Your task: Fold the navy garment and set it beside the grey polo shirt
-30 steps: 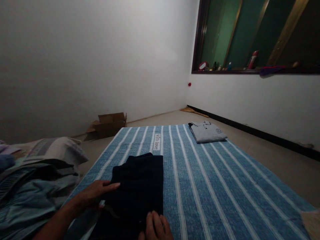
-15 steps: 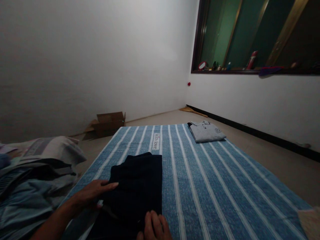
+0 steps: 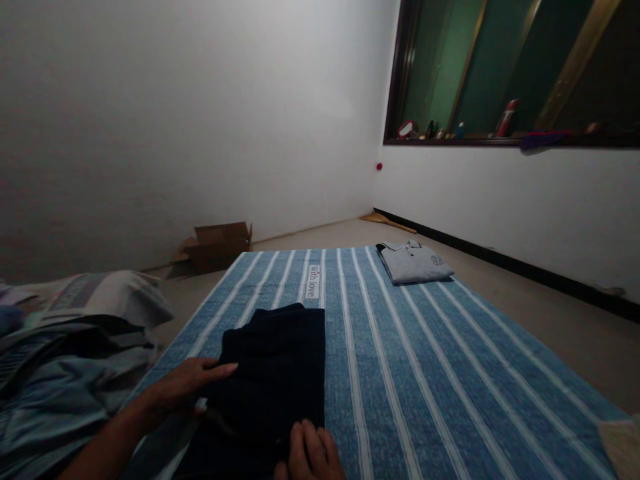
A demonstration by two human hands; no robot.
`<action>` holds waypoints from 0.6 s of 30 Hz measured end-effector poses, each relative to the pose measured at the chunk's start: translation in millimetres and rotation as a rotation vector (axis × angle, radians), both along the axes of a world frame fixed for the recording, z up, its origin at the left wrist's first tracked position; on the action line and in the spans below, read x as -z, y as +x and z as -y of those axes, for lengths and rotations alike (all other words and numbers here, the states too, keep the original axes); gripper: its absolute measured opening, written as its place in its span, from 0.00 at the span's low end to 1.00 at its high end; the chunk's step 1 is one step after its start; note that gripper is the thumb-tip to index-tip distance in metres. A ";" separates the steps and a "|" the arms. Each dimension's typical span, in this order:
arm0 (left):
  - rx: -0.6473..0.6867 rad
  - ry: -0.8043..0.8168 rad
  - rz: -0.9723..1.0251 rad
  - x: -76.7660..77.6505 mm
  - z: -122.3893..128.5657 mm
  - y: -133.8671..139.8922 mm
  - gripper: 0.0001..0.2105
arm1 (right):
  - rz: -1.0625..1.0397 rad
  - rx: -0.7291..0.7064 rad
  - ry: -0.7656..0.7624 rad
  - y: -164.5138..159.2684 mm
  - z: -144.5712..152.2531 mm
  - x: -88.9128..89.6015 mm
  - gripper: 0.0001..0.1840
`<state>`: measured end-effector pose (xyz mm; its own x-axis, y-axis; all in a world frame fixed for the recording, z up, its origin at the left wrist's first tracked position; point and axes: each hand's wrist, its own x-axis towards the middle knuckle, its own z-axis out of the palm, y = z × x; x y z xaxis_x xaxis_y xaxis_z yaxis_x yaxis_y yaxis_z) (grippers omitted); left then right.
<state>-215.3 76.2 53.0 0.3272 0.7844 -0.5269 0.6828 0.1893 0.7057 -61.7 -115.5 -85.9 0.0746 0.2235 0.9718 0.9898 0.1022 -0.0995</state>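
A dark navy garment [image 3: 275, 360] lies folded on the striped bed cover; whether it is a top or trousers I cannot tell. My left hand [image 3: 193, 381] grips its left edge, one digit stretched over the cloth and others lower down beside a small white tag. At the near right corner, the fingers of my right hand [image 3: 313, 453] are curled and pinch the cloth. The garment's near end runs out of view at the bottom. Farther off, a folded grey polo shirt [image 3: 415, 263] rests at the far right corner of the bed.
The blue and white striped cover [image 3: 400, 373] spreads under everything. A heap of clothes [image 3: 65, 387] lies to the left, with a cardboard box [image 3: 217, 250] on the floor behind. Small items stand on the window sill [image 3: 460, 141]. Pale cloth [image 3: 620, 443] shows at the right edge.
Almost nothing differs. The view has shifted very slightly, while both hands stay at the same places on the navy garment.
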 end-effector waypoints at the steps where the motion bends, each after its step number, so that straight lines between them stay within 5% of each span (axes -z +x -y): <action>1: -0.002 -0.027 0.013 1.2 -1.2 -0.9 0.30 | 0.020 -0.016 -0.025 0.8 0.7 2.6 0.10; 14: 0.000 -0.058 0.063 8.8 -5.8 -5.4 0.30 | 0.070 -0.028 -0.049 1.6 0.0 6.2 0.06; 18: -0.024 -0.042 0.050 -1.1 3.1 1.1 0.30 | 0.097 -0.002 -0.070 2.9 3.2 2.2 0.06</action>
